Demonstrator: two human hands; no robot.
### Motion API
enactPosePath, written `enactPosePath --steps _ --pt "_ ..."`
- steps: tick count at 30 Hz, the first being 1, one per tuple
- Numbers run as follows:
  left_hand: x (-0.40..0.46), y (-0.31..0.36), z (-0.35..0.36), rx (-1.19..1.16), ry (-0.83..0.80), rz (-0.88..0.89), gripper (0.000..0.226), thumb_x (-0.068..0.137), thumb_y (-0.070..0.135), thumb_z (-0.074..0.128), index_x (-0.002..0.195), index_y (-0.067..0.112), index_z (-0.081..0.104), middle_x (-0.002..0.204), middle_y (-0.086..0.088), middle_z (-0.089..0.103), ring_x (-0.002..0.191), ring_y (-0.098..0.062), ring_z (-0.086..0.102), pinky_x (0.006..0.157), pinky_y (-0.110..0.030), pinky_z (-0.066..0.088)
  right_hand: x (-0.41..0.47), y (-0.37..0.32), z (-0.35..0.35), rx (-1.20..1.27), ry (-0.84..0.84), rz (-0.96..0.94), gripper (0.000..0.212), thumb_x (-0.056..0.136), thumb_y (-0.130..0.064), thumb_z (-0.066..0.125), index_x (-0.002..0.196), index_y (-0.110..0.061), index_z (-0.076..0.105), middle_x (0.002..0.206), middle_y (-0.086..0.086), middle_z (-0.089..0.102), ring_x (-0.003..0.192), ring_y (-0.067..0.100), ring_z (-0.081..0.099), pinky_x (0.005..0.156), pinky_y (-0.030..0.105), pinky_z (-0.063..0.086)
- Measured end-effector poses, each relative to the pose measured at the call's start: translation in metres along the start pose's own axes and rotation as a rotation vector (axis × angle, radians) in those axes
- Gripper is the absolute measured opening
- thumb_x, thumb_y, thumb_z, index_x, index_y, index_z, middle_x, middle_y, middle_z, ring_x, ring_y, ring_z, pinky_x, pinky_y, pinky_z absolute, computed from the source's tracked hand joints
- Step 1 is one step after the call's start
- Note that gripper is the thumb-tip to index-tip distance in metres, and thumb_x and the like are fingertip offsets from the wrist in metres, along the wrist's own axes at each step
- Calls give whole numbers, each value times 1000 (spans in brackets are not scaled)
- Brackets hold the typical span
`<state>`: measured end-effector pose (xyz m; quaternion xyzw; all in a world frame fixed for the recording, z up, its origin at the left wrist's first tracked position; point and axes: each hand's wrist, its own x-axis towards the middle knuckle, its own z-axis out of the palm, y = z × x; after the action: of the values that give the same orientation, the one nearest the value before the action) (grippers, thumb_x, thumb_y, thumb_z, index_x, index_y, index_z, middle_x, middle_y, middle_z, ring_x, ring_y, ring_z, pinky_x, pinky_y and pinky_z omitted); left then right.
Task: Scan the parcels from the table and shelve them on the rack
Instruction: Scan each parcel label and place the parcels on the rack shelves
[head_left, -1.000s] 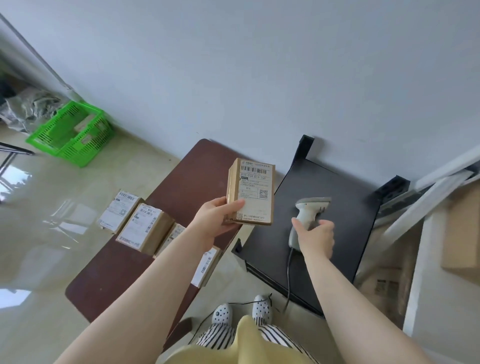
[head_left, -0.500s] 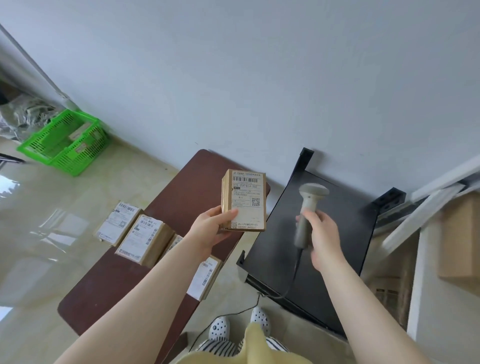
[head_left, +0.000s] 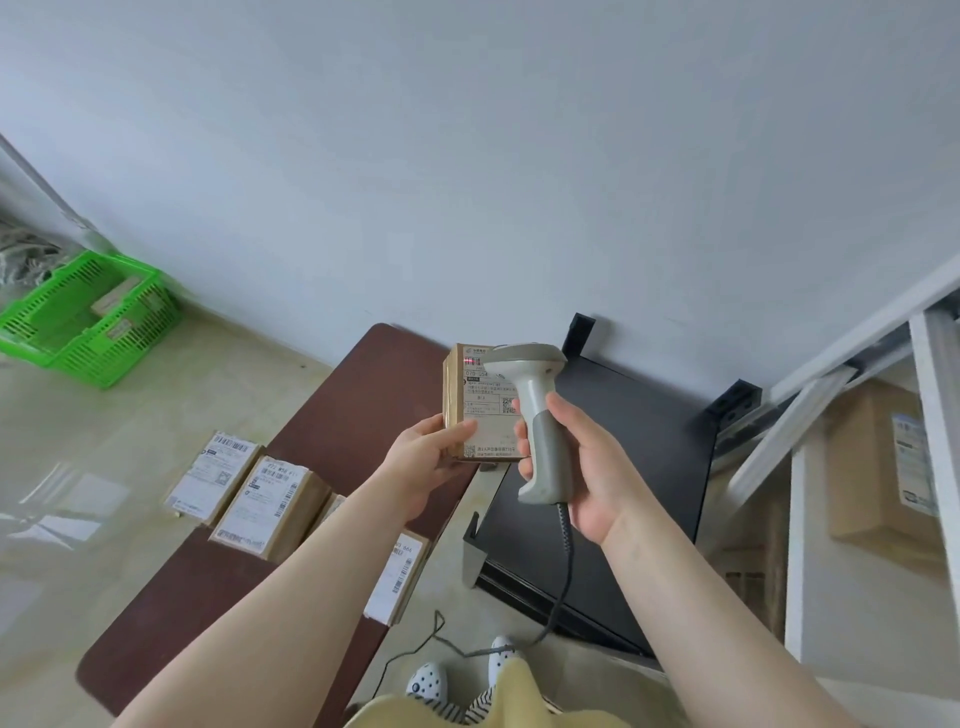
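- Held parcel (head_left: 480, 400): tan cardboard, white label, black print, red glow across the barcode.
- Scanner (head_left: 537, 415): pale grey, darker grey grip, black cable.
- Bench (head_left: 358, 410): dark reddish brown.
- Basket (head_left: 83, 322): bright green mesh.
- Slippers (head_left: 428, 683): white, black dots.
- Rack (head_left: 852, 353): white.

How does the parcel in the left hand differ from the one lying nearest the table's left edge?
The held parcel stands upright in the left hand, off the brown table; the table-edge parcel lies flat, overhanging the table's edge. A red scan line from the scanner in the right hand crosses the held parcel's barcode; the table-edge parcel has none. Both are brown cartons with white labels.
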<state>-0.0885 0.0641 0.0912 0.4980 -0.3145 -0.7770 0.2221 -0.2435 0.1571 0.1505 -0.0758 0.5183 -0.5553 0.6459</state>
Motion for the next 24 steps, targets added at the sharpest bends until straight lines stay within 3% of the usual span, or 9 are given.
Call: enactPosePath --steps 8,13,16,18,21,24 --pt "0 -5 -8 -2 20 -10 20 96 11 67 115 11 67 100 -6 79 86 -15 77 69 -23 61 -2 7 5 -26 -5 -1 46 93 -37 62 121 -1 64 83 7 67 67 15 57 64 27 49" --pt "3 -6 -14 20 41 -2 32 94 14 70 125 9 64 109 -8 78 98 -19 75 73 -25 61 3 8 -1 -25 9 -72 38 91 -35 63 112 -3 66 83 5 67 68 13 58 66 26 50" --pt "6 -8 -20 23 76 -3 35 93 17 71 127 11 63 110 -7 77 103 -20 74 80 -30 61 10 12 -17 -136 134 -147 25 95 -31 62 100 -7 66 85 5 67 70 14 59 65 25 49" --pt "7 -11 -24 17 95 -8 36 93 17 71 128 12 63 110 -7 77 103 -20 74 82 -31 60 20 17 -34 -191 267 -147 22 95 -31 65 104 -11 66 91 5 69 77 15 61 70 28 49" --pt "8 -16 -27 19 111 -10 36 93 17 71 128 12 63 110 -7 77 103 -20 74 80 -30 60 37 30 -62 -290 488 -123 32 91 -37 70 114 -15 62 107 4 69 91 18 62 73 31 46" --pt "8 -20 -23 16 99 -7 34 94 16 70 127 12 64 110 -6 77 101 -19 74 77 -27 60 50 44 -88 -356 651 -108 39 88 -36 74 115 -15 54 110 2 62 96 21 59 76 34 46"
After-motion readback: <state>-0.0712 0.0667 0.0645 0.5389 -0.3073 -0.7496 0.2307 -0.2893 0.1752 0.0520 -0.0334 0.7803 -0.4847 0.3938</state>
